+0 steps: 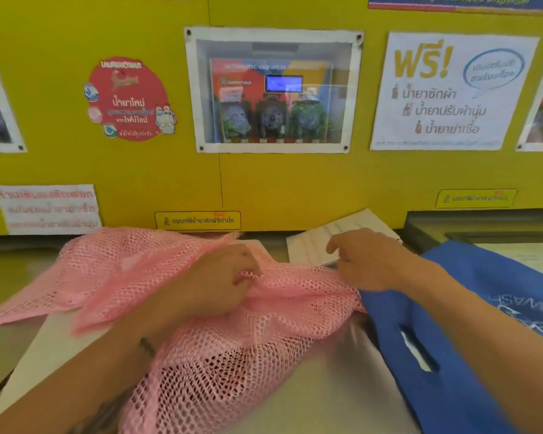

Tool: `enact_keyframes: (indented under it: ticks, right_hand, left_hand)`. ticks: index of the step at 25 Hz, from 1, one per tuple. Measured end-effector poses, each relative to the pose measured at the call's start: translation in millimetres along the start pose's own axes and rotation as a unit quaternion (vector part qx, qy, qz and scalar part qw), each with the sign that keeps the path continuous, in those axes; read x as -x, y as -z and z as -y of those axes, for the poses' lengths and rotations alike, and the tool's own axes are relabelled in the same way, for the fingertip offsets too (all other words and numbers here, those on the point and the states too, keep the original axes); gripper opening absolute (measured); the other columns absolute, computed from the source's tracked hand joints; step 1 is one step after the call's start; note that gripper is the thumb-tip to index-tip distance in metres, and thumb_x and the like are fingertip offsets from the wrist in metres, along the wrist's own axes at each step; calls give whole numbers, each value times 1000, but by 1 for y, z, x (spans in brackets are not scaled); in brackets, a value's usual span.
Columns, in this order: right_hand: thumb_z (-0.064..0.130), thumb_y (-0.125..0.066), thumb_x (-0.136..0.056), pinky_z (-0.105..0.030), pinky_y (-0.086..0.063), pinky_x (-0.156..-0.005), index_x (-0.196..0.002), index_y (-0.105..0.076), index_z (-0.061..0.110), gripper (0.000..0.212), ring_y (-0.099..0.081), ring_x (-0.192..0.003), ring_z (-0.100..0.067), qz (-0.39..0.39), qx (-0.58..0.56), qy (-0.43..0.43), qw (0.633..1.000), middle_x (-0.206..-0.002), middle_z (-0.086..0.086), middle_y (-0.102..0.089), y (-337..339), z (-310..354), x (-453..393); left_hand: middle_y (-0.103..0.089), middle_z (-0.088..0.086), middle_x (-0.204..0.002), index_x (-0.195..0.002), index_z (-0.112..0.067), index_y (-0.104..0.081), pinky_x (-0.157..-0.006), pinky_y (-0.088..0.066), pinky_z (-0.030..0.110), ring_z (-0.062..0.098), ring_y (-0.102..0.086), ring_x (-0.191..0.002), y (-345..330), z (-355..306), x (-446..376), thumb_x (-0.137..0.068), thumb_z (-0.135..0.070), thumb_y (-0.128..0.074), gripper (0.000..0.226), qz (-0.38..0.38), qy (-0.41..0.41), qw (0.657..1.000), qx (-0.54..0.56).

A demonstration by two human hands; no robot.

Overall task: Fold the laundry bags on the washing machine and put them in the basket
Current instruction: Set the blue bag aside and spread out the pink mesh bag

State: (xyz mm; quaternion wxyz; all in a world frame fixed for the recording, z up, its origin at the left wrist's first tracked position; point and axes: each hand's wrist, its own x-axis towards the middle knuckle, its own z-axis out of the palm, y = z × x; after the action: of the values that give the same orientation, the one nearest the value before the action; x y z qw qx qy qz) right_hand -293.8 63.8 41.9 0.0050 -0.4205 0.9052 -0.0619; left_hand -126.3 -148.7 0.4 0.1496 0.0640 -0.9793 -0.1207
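Note:
A pink mesh laundry bag (116, 270) lies rumpled across the top of the washing machine (336, 386), spreading from the far left to the middle and hanging toward me. My left hand (213, 283) sits in the middle of it with the fingers pinched on a fold of mesh. My right hand (364, 261) rests at the mesh's right edge, fingers curled down; whether it grips the mesh is unclear. A blue fabric bag (452, 355) with a cut-out handle and white lettering lies flat at the right, under my right forearm. No basket is in view.
A white paper sheet (314, 249) lies at the back of the machine top beside my right hand. A yellow wall (295, 189) with posters, stickers and a dispenser window stands right behind. Another machine's top (489, 227) adjoins at the right.

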Motion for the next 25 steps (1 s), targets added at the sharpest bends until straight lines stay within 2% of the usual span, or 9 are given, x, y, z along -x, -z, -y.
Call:
enact_keyframes:
  ticks: [4, 7, 9, 11, 13, 16, 18, 22, 25]
  right_hand:
    - [22, -63, -84, -32, -48, -87, -139, -44, 28, 59, -56, -111, -18, 127, -77, 138, 979, -126, 4, -56, -18, 35, -8]
    - [8, -56, -85, -29, -44, -62, -95, -58, 28, 22, -57, -90, -21, 2, -83, 168, 982, -94, 7, -58, -21, 48, -24]
    - [2, -53, -82, -31, -39, -55, -83, -57, 24, 22, -56, -78, -22, -132, -182, 158, 961, -81, 6, -58, -6, 57, -36]
    - [0, -52, -78, -35, -43, -56, -86, -61, 19, 22, -57, -72, -21, -212, -266, 149, 929, -78, 3, -60, 10, 64, -47]
    - [2, -53, -82, -35, -45, -56, -93, -61, 18, 21, -58, -72, -19, -158, -251, 157, 942, -81, 5, -58, 19, 68, -54]
    - [15, -57, -89, -36, -50, -67, -110, -58, 22, 22, -60, -86, -17, 4, -160, 178, 971, -98, 4, -60, 14, 66, -56]
    - [20, -59, -90, -39, -52, -78, -122, -54, 26, 32, -60, -99, -20, 4, -150, 196, 969, -109, 1, -61, 18, 59, -46]
    - [31, -69, -88, -31, -42, -85, -151, -25, 33, 77, -49, -116, -17, 107, -55, 208, 971, -138, 7, -50, 32, 43, -20]
    - [28, -78, -78, -40, -39, -108, -156, 1, 35, 112, -38, -140, -23, 182, 2, 198, 963, -161, 2, -28, 19, 35, -9]
  left_hand:
    - [-53, -18, -113, -105, -31, -68, -99, -40, 35, 7, -47, -112, 15, -3, 8, -91, -28, -60, 16, -120, -13, 993, 17]
    - [-52, -20, -102, -89, -35, -62, -89, -41, 32, 4, -49, -101, 26, -15, 24, -86, -30, -63, 6, -139, -17, 990, 24]
    - [-53, -19, -105, -93, -37, -60, -89, -44, 34, 1, -50, -100, 37, -35, 40, -82, -52, -62, 19, -52, 10, 997, 60]
    - [-39, -19, -135, -116, -46, -51, -107, -36, 42, 5, -38, -124, 37, -52, 54, -71, -78, -55, 56, 122, 82, 989, 26]
    - [-23, -15, -146, -120, -49, -47, -115, -24, 50, 13, -21, -136, 25, -64, 62, -72, -73, -59, 55, 177, 104, 976, -70]
    - [-46, -10, -116, -93, -34, -64, -101, -39, 44, 12, -39, -113, 15, -62, 59, -85, -37, -58, 11, 5, 69, 994, -79]
    - [-46, -14, -105, -91, -35, -64, -99, -40, 42, 10, -41, -107, 21, -60, 59, -86, -45, -56, 13, -59, 104, 992, -28]
    - [-37, -16, -122, -126, -44, -46, -107, -28, 43, 10, -28, -119, 5, -93, 62, -77, -75, -47, 58, 38, 139, 987, -70]
    - [-43, -9, -116, -122, -34, -47, -97, -39, 39, 16, -42, -118, -19, -110, 53, -86, -51, -54, 41, 12, 138, 986, -90]
